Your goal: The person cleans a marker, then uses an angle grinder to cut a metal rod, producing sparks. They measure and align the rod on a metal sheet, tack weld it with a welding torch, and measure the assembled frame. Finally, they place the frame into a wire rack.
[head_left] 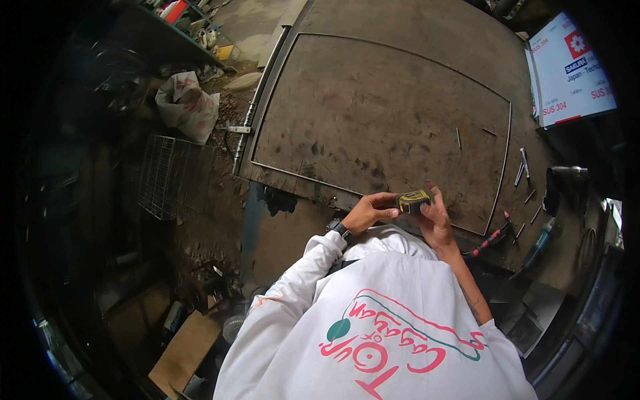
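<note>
Over the near edge of the worktable, a yellow and black tape measure (pixel 413 201) sits between my two hands. My right hand (pixel 437 219) has its fingers bent round the right end of the case; its fingertips are slightly blurred. At the left end, the fingers and thumb of my left hand (pixel 371 212) close on it, with a dark watch on that wrist. Whether any blade is drawn out cannot be made out. Beyond my hands, a thin metal rod frame (pixel 511 113), roughly rectangular, lies flat on the stained brown tabletop (pixel 373 93).
Right of the frame lie short metal rods (pixel 519 173), a red and black tool (pixel 492 241) and a teal angle grinder (pixel 539 245). A printed white panel (pixel 570 73) stands at the far right. Left of the table are a white sack (pixel 189 105) and a wire rack (pixel 160 175).
</note>
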`<state>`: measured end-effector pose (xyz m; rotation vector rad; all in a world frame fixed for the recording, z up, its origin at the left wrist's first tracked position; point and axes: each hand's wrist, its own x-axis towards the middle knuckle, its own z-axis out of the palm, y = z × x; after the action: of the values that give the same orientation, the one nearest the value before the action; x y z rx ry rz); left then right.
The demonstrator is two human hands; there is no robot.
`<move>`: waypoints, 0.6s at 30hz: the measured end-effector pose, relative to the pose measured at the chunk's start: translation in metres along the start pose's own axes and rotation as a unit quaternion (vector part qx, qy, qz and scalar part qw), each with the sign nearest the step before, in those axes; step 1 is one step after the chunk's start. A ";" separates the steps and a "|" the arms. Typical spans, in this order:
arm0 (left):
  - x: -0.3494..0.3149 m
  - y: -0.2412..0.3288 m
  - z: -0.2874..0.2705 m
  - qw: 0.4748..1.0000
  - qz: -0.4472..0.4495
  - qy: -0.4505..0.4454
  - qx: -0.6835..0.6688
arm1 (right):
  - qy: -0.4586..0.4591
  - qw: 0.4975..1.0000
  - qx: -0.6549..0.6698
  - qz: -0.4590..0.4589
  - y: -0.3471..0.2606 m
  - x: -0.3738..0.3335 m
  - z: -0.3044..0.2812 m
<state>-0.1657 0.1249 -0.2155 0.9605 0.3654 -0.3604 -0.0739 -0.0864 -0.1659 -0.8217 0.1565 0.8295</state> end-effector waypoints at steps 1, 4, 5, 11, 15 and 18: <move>0.004 0.004 -0.006 1.000 -0.025 0.011 -0.008 | -0.012 1.000 -0.022 0.017 0.001 -0.001 0.003; 0.008 0.017 -0.026 0.998 -0.043 0.039 0.039 | -0.031 0.991 -0.115 0.064 0.006 0.001 0.002; 0.008 0.023 -0.032 0.996 -0.058 0.044 0.055 | -0.037 0.980 -0.183 0.073 0.008 0.001 0.007; 0.013 0.030 -0.065 0.990 -0.097 -0.042 0.093 | -0.026 0.903 -0.415 0.109 0.044 0.012 0.016; 0.015 0.045 -0.086 0.975 -0.124 -0.062 0.175 | 0.019 0.903 -0.427 0.055 0.069 0.024 0.031; 0.021 0.032 -0.115 0.987 -0.108 -0.072 0.097 | -0.007 0.831 -0.552 0.076 0.056 0.036 0.051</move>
<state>-0.1494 0.2352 -0.2620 1.0803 0.3068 -0.6702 -0.0979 -0.0074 -0.1787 -1.9115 -0.3226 1.0684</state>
